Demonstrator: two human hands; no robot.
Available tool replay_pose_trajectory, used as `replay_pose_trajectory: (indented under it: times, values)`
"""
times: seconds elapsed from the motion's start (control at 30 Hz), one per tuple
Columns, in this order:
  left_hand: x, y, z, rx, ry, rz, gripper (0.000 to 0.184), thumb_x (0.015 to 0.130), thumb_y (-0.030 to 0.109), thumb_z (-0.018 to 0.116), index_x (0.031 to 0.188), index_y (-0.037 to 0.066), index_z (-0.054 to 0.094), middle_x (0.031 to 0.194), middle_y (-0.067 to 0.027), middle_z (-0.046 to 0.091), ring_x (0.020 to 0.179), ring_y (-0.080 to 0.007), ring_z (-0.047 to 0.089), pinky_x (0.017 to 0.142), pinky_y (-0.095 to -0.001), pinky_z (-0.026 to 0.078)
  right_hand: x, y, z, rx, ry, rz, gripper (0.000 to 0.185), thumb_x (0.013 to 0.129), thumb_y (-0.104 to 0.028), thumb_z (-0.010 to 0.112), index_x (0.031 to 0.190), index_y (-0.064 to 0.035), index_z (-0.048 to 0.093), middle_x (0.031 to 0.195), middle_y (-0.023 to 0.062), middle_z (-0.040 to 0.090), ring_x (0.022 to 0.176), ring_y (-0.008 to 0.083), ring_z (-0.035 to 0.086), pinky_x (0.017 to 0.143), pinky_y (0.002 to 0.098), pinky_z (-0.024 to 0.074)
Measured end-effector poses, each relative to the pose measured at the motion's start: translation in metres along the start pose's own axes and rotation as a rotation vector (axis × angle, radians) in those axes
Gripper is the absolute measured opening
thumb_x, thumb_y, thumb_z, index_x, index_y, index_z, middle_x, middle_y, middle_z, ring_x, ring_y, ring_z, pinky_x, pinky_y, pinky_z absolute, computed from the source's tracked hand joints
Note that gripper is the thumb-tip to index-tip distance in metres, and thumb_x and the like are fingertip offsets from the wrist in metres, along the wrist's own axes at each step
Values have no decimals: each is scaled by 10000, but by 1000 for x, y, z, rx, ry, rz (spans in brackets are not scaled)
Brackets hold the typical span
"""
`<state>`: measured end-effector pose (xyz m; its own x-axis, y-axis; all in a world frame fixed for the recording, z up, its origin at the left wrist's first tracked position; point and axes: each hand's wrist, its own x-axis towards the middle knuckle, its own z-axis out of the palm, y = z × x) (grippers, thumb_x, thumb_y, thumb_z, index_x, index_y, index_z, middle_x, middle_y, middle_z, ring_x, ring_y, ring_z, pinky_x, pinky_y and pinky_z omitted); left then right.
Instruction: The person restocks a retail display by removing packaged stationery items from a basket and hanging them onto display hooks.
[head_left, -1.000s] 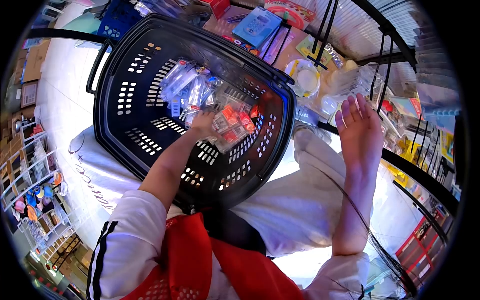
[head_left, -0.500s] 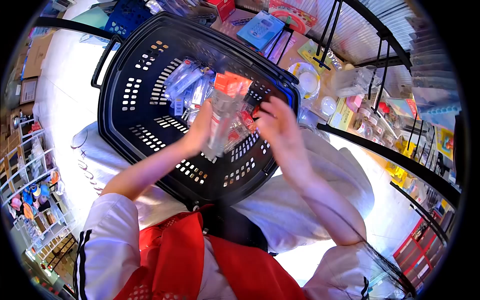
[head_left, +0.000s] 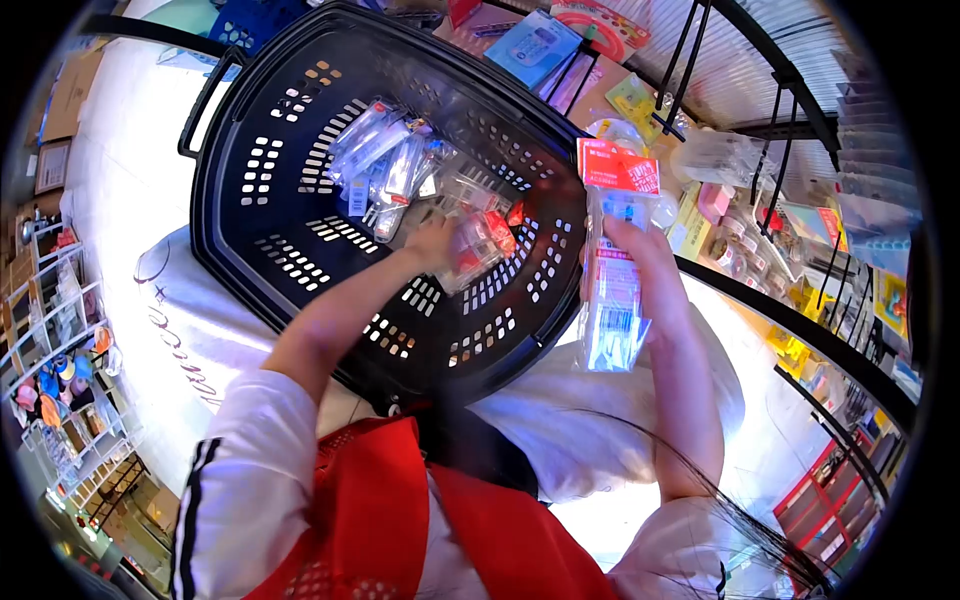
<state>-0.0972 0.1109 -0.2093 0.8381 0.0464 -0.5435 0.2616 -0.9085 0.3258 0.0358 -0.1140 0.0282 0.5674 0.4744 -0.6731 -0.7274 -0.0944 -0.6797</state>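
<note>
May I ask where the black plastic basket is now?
In the head view, the black basket is upper left of centre, with the left hand inside.

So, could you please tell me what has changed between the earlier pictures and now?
The right hand, empty at first, now holds a red-topped clear packet by the black basket's right rim. The left hand lifted it, let go, and is back among red-and-clear packets inside. The blue-and-clear packets look unmoved.
</note>
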Motion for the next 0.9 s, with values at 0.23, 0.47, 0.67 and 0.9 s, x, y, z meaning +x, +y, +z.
replay_pose_trajectory:
  times: [0.23, 0.47, 0.67, 0.9]
  values:
    - [14, -36, 6, -338, -260, 120, 753, 544, 258, 724, 1177, 27, 388, 1163, -184, 401, 1053, -345, 451, 884, -387, 384, 11, 1, 1, 64, 10, 66, 224, 826, -215, 520, 941, -27, 479, 701, 73, 564, 556, 146, 571, 505, 281, 497]
    - [7, -29, 2, 133, 194, 129, 632, 582, 241, 696, 1109, 24, 423, 1103, -164, 429, 1023, -332, 468, 860, -379, 408, 19, 0, 5, 81, 24, 65, 218, 815, -207, 558, 946, -43, 497, 729, 44, 571, 594, 119, 575, 544, 253, 483]
    - [13, 14, 40, -94, -158, -52, 644, 581, 354, 701, 1075, 12, 469, 1085, -182, 471, 997, -314, 490, 837, -371, 419, 20, -1, 7, 70, 32, 84, 239, 815, -196, 552, 976, -29, 495, 758, 63, 586, 627, 136, 586, 592, 275, 496]
    - [27, -12, -16, -596, -324, 27, 511, 637, 320, 700, 978, 14, 475, 824, -120, 553, 747, -223, 565, 643, -319, 462, 26, 6, 6, 98, -56, 24, 340, 840, -254, 482, 1033, 26, 472, 916, 162, 589, 863, 234, 592, 773, 319, 476]
